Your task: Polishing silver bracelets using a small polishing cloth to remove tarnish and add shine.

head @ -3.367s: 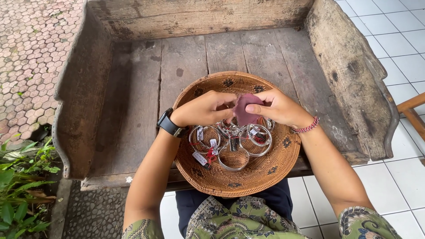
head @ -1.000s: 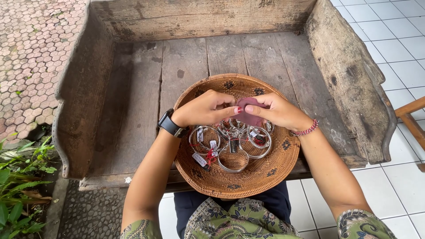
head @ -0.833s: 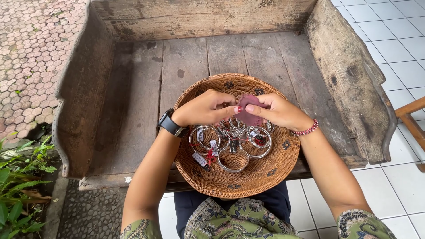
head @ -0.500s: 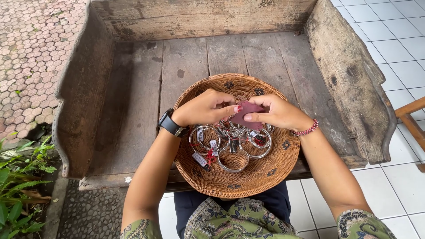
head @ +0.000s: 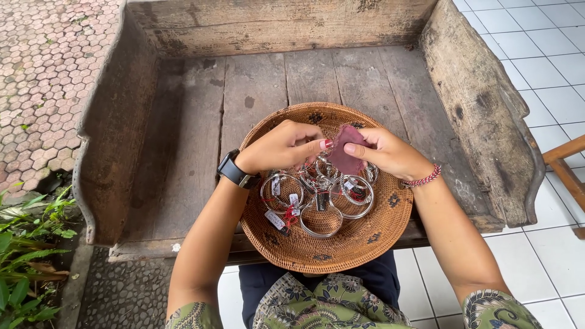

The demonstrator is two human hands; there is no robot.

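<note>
Two hands met over a round woven basket [head: 341, 256] that sat on the front edge of a weathered wooden table [head: 183, 158] with raised sides. Left of the basket, green plants [head: 27, 256] grew beside a paving of small hexagonal stones [head: 49, 73]. The left hand [head: 281, 146], a black watch [head: 234, 170] on its wrist, hung above the basket's left half, fingers curled and closed, its fingertips against a dark red cloth [head: 347, 152]. Below it, inside the basket, lay several silver bangles [head: 320, 201] with small tags, touching and overlapping one another. The cloth was held above the basket's middle, pinched between both hands. The right hand [head: 387, 152], wearing a red beaded bracelet [head: 423, 178], gripped the cloth's right side above the basket's right half. Right of the basket lay white floor tiles [head: 548, 79].
</note>
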